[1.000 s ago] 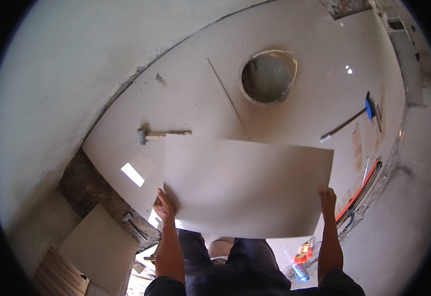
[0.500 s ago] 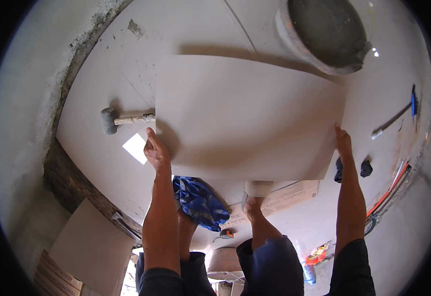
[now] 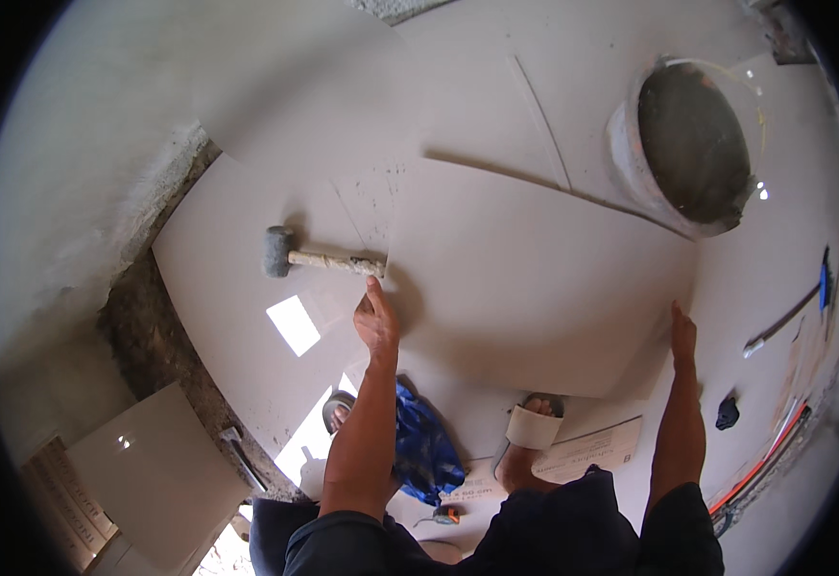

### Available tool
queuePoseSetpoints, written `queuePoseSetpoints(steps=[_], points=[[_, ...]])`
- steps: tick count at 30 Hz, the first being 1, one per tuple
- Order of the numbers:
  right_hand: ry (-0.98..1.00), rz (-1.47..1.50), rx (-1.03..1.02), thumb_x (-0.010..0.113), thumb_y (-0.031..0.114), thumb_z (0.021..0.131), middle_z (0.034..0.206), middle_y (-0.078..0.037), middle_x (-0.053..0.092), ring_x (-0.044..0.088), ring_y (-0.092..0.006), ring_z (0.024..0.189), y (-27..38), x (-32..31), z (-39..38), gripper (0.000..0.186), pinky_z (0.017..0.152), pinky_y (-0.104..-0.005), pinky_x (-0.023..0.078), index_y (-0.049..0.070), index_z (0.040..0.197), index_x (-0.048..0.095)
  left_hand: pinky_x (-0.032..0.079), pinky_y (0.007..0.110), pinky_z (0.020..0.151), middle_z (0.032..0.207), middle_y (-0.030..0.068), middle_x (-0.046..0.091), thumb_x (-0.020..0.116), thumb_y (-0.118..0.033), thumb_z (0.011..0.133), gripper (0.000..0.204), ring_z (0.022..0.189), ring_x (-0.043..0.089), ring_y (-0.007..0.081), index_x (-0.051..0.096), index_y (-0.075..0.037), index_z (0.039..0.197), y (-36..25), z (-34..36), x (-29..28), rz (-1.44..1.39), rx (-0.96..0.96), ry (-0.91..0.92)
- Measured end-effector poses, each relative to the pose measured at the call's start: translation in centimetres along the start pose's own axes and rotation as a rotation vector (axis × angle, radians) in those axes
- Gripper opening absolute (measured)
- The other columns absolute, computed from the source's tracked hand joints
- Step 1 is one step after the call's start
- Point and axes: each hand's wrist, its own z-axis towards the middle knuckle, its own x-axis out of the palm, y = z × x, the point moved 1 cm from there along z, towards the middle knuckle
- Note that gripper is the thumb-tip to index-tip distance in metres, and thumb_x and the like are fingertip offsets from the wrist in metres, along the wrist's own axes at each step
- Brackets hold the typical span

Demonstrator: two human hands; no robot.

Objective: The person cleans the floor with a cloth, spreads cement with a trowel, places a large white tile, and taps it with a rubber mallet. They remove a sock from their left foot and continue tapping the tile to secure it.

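Observation:
A large beige floor tile (image 3: 535, 278) spans the space between my hands, tilted a little over the pale floor with a thin shadow along its far edge. My left hand (image 3: 377, 322) grips its left edge, thumb pointing forward along the side. On the opposite edge, my right hand (image 3: 683, 338) is closed; its fingers under the tile are hidden. Just left of the tile lies a rubber mallet (image 3: 276, 252) with a grey head, its worn handle ending near my left thumb.
A bucket of grey mortar (image 3: 693, 144) stands at the far right. A blue-handled tool (image 3: 823, 286) lies on the right. Near my feet are a blue cloth (image 3: 426, 451), a tape measure (image 3: 447, 516) and flattened cardboard (image 3: 587, 453). Another tile (image 3: 155, 470) leans at the lower left.
The tile has gone lower, closer to the floor, with both hands still on its edges. My view has shifted, showing more of the left wall and both sandalled feet.

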Motion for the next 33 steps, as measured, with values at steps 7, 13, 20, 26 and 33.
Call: queuePoseSetpoints(steps=[7,13,20,26,33], points=[[-0.088,-0.030,-0.016,0.038,0.066,0.091,0.099,-0.034,0.062,0.059,-0.0471,0.099,0.0,1.2,1.6,0.083,0.089,-0.0508,0.043,-0.012,0.096,0.065,0.044,0.043,0.074,0.084,0.0256,0.064,0.042,-0.058,0.093,0.068,0.080,0.058,0.0367,0.067,0.005,0.096,-1.0,0.7,1.0,-0.063,0.103,-0.035],[-0.154,-0.038,0.058,0.040,0.067,0.089,0.101,-0.035,0.062,0.058,-0.0472,0.103,0.2,1.4,2.0,0.085,0.091,-0.0500,0.044,-0.013,0.097,0.064,0.045,0.036,0.090,0.107,0.0251,0.066,0.045,-0.054,0.095,0.069,0.105,0.062,0.0324,0.063,0.010,0.112,-1.0,0.2,1.2,-0.168,0.114,0.117],[-0.196,0.033,0.072,0.040,0.066,0.089,0.103,-0.035,0.062,0.058,-0.0467,0.103,-1.3,0.6,1.2,0.083,0.090,-0.0504,0.044,-0.012,0.099,0.064,0.045,0.038,0.076,0.089,0.0216,0.065,0.047,-0.055,0.095,0.070,0.081,0.056,0.0264,0.063,0.013,0.104,1.2,0.2,2.7,-0.237,0.255,0.017],[-0.223,-0.034,0.236,0.038,0.063,0.092,0.106,-0.035,0.060,0.057,-0.0474,0.105,-6.1,-1.1,-0.8,0.077,0.091,-0.0517,0.045,-0.010,0.100,0.062,0.049,0.037,0.068,0.083,0.0152,0.062,0.049,-0.059,0.092,0.074,0.070,0.054,0.0229,0.063,0.013,0.097,1.0,-1.3,2.7,-0.197,0.056,0.229],[-0.391,-0.758,-0.220,0.044,0.015,0.095,0.073,-0.013,0.061,0.060,-0.0277,0.059,-18.0,-2.2,-1.5,0.035,0.052,-0.0440,0.051,0.010,0.129,0.053,0.037,0.032,0.047,0.054,0.0004,0.043,0.038,-0.042,0.102,0.059,0.049,0.038,0.0125,0.055,-0.003,0.062,2.1,-7.0,5.9,0.009,0.226,0.202]])
